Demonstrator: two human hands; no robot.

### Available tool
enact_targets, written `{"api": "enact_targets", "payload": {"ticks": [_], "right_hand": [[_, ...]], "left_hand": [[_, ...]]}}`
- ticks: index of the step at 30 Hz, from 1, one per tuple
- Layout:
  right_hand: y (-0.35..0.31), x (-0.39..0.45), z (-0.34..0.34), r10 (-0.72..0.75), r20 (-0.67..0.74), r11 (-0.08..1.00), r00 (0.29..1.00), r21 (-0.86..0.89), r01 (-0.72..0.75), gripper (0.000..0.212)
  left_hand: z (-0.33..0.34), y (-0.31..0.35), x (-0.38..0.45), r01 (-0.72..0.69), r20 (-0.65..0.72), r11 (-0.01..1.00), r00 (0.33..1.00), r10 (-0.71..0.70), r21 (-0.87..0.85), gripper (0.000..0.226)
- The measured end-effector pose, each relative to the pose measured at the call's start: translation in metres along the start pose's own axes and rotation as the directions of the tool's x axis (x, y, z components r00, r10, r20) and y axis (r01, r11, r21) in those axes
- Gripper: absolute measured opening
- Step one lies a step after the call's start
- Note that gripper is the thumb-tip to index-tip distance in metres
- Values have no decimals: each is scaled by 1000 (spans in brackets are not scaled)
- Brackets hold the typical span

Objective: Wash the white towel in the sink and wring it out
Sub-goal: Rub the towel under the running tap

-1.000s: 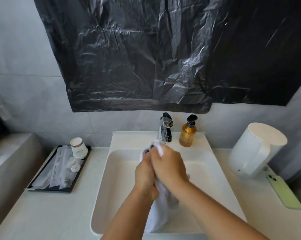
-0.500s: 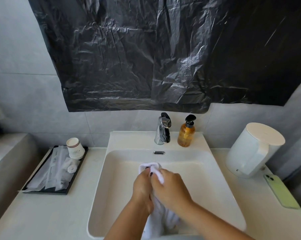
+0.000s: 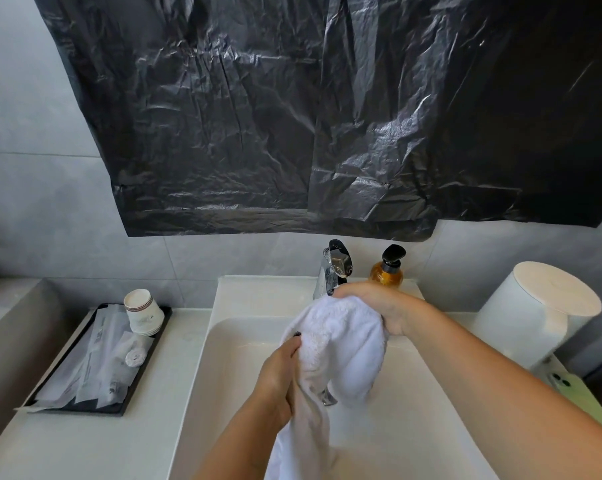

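Fingers of right hand [image 3: 379, 306] curl over top of white towel [image 3: 341, 344], just before faucet [image 3: 334, 268]; left hand [image 3: 278, 372] grips lower twist above sink [image 3: 202, 386]. Risks: tail trailing past sink front drips onto worktop [image 3: 126, 441]; raised right hand may knock soap bottle [image 3: 387, 270] beside faucet.

No text, brand or number can be read anywhere in the head view. The paper cup [image 3: 143, 311] carries a dark band near its rim and a faint mark on its side, and the wrapped sachets [image 3: 95, 362] on the black tray [image 3: 117, 408] bear small printing, but all of it is too small and blurred to make out.
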State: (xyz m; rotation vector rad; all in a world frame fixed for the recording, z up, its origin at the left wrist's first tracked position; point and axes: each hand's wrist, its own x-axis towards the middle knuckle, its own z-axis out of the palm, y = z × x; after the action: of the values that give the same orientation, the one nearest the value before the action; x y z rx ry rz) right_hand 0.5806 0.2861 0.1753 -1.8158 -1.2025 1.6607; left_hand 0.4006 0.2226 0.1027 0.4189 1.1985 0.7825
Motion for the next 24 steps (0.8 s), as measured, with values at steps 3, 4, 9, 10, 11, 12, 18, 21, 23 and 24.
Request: {"api": "enact_targets", "payload": {"ticks": [3,4,9,10,11,12,18,21,23,24], "right_hand": [[-5,8,-9,-70,-11,995,997,70,71,20],[-8,10,-10,-99,-9,993,995,67,99,16],[-16,18,-10,-191,-5,981,982,25,191,21],[-17,19,-10,-220,-20,974,975,48,220,15],[-20,19,-9,-239,-46,965,970,97,242,20],[-22,21,-10,-249,-54,956,967,148,254,31],[19,12,-8,-269,52,902,962,365,233,9],[66,12,-11,-107,229,955,967,293,36,43],[90,20,-15,16,262,984,965,167,-61,45],[99,25,-17,51,242,988,969,129,-84,44]], "left_hand": [[1,0,15,10,14,998,1000,-11,58,36],[1,-1,19,13,13,997,1000,-14,78,36],[1,-6,32,2,73,992,997,-11,126,37],[1,-6,33,-8,93,993,996,-3,120,38],[1,-6,34,-20,121,993,993,6,113,38],[2,-5,35,-29,149,994,989,13,104,39],[-9,-12,48,-68,223,990,974,39,126,44],[-22,-26,61,-60,163,989,986,37,136,40],[-27,-30,74,-33,115,992,993,20,119,38],[-26,-29,80,-17,104,993,995,4,120,39]]}}
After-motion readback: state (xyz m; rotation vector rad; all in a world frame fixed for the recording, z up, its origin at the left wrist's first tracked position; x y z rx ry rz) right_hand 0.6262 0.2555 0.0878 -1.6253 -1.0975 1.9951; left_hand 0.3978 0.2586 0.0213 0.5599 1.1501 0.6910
